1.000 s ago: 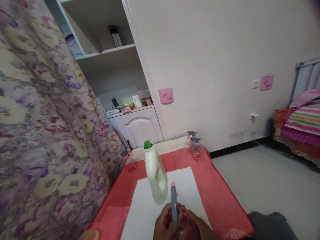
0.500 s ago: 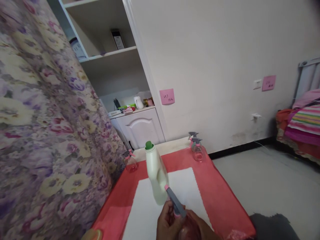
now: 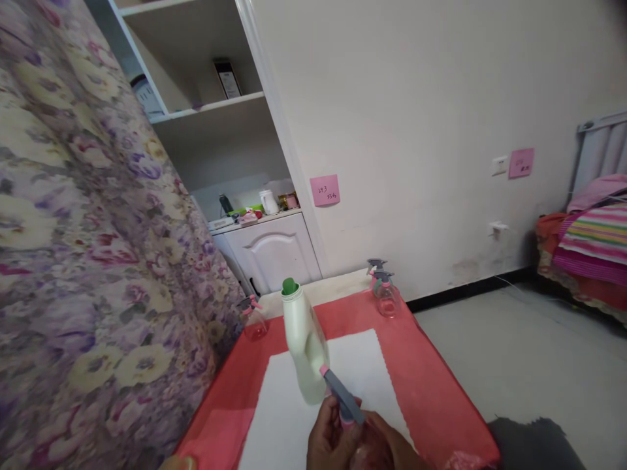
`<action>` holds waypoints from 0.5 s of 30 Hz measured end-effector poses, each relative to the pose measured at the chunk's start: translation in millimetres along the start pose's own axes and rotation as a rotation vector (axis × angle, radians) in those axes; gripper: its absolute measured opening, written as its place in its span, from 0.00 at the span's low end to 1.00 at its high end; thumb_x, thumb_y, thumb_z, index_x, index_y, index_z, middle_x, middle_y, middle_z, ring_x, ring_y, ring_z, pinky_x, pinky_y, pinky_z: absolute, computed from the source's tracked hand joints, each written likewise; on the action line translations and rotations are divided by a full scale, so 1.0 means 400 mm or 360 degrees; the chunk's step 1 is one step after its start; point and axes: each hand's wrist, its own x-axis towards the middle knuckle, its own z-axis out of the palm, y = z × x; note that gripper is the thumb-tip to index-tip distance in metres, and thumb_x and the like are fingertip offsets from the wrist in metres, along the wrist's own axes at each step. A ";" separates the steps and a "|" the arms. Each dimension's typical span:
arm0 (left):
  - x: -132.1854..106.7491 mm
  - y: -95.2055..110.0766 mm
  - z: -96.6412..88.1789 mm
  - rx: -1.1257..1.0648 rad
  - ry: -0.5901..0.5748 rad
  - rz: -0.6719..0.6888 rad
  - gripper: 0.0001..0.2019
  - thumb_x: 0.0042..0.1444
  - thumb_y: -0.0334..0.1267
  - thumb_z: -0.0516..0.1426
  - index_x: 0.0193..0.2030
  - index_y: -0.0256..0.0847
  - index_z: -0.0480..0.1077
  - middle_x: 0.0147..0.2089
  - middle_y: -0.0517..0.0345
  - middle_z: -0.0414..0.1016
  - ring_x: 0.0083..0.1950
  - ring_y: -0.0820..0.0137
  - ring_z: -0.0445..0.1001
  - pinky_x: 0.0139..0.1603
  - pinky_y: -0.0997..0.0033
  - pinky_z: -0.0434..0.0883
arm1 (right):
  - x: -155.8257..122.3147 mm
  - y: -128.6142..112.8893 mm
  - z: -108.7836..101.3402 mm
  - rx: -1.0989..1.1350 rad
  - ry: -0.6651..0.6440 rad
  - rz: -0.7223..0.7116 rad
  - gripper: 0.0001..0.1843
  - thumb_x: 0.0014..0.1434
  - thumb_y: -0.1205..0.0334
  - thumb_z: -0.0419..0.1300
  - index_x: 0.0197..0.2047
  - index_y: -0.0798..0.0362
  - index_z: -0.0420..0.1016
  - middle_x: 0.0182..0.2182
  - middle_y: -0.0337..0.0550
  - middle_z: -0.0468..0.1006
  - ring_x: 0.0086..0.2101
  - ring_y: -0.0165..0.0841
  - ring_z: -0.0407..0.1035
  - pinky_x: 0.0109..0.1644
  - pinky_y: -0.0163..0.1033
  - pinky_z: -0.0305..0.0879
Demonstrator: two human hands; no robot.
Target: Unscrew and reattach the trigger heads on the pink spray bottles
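At the bottom middle, both hands are closed on a small clear spray bottle with a grey trigger head [image 3: 343, 395] and a pink nozzle tip. My left hand [image 3: 324, 434] has its fingers at the pink collar below the head. My right hand [image 3: 394, 440] wraps the bottle's body, which is mostly hidden. Just beyond the nozzle stands a pale green jug [image 3: 304, 346] with a handle; its cap is off and green shows in its mouth. The jug rests upright on a white cloth [image 3: 274, 424].
A red cover [image 3: 435, 385] lies over the table. One clear spray bottle [image 3: 255, 323] stands at the back left and two more, one a clear bottle [image 3: 388, 301], at the back right. A floral curtain [image 3: 108, 261] hangs close on the left; a white wall [image 3: 416, 130] is behind.
The view has shifted slightly, so the shelf, curtain and jug sit a little further left. Both hands keep the same hold on the spray bottle.
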 end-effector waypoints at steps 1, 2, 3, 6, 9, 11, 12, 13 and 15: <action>-0.001 0.000 0.000 -0.0007 -0.0008 0.0003 0.23 0.43 0.52 0.69 0.44 0.41 0.77 0.43 0.47 0.82 0.44 0.56 0.77 0.49 0.60 0.72 | 0.003 0.003 0.001 0.0058 -0.0005 0.0023 0.31 0.52 0.40 0.64 0.55 0.48 0.74 0.49 0.48 0.79 0.56 0.48 0.68 0.63 0.50 0.59; -0.002 -0.001 0.000 -0.0010 -0.0018 0.0006 0.24 0.44 0.52 0.68 0.44 0.40 0.77 0.43 0.46 0.82 0.44 0.56 0.77 0.49 0.60 0.72 | 0.006 0.007 0.003 0.0108 -0.0008 0.0033 0.31 0.52 0.40 0.64 0.54 0.48 0.74 0.49 0.48 0.79 0.55 0.48 0.69 0.63 0.50 0.59; -0.003 -0.001 0.000 -0.0007 -0.0019 0.0006 0.23 0.44 0.52 0.68 0.44 0.40 0.77 0.42 0.46 0.82 0.44 0.56 0.77 0.48 0.60 0.72 | 0.009 0.011 0.005 0.0157 -0.0008 0.0030 0.31 0.51 0.39 0.64 0.54 0.48 0.74 0.48 0.48 0.79 0.55 0.48 0.69 0.63 0.50 0.58; -0.001 -0.004 0.005 0.0011 0.0045 0.0016 0.20 0.42 0.51 0.69 0.38 0.40 0.77 0.37 0.50 0.81 0.40 0.59 0.77 0.42 0.64 0.71 | 0.015 0.021 0.012 0.0225 0.0033 -0.0023 0.31 0.49 0.42 0.67 0.54 0.48 0.75 0.48 0.49 0.80 0.54 0.49 0.70 0.64 0.51 0.58; 0.001 -0.007 0.015 0.0037 0.0166 0.0057 0.18 0.40 0.51 0.70 0.33 0.41 0.76 0.34 0.53 0.80 0.36 0.62 0.76 0.40 0.66 0.71 | 0.014 0.019 0.020 0.0203 0.0083 -0.0039 0.28 0.50 0.43 0.67 0.51 0.47 0.76 0.47 0.48 0.80 0.54 0.49 0.70 0.63 0.52 0.59; 0.000 -0.008 0.019 0.0043 0.0199 0.0069 0.19 0.39 0.51 0.70 0.34 0.41 0.77 0.35 0.52 0.81 0.37 0.61 0.76 0.42 0.65 0.72 | 0.010 0.010 0.023 0.0249 0.0070 -0.0038 0.26 0.51 0.43 0.66 0.50 0.47 0.76 0.46 0.48 0.80 0.53 0.48 0.71 0.62 0.51 0.60; -0.002 -0.007 0.019 0.0036 0.0192 0.0064 0.20 0.39 0.51 0.70 0.36 0.41 0.77 0.37 0.50 0.81 0.40 0.59 0.77 0.44 0.64 0.72 | 0.008 0.004 0.024 0.0292 0.0055 -0.0036 0.26 0.52 0.42 0.65 0.50 0.47 0.76 0.45 0.47 0.80 0.52 0.48 0.71 0.62 0.51 0.60; -0.004 -0.006 0.018 0.0023 0.0173 0.0046 0.22 0.40 0.51 0.70 0.39 0.41 0.78 0.40 0.48 0.82 0.42 0.57 0.77 0.46 0.62 0.72 | 0.006 -0.002 0.024 0.0315 0.0044 -0.0031 0.26 0.53 0.41 0.64 0.50 0.47 0.76 0.45 0.47 0.80 0.52 0.48 0.72 0.61 0.51 0.61; -0.007 -0.003 0.014 -0.0013 0.0116 -0.0002 0.24 0.42 0.52 0.68 0.44 0.41 0.78 0.43 0.45 0.82 0.45 0.54 0.77 0.50 0.59 0.71 | 0.001 -0.010 0.020 0.0264 0.0053 -0.0013 0.26 0.53 0.41 0.64 0.50 0.47 0.76 0.45 0.47 0.80 0.51 0.48 0.72 0.62 0.51 0.60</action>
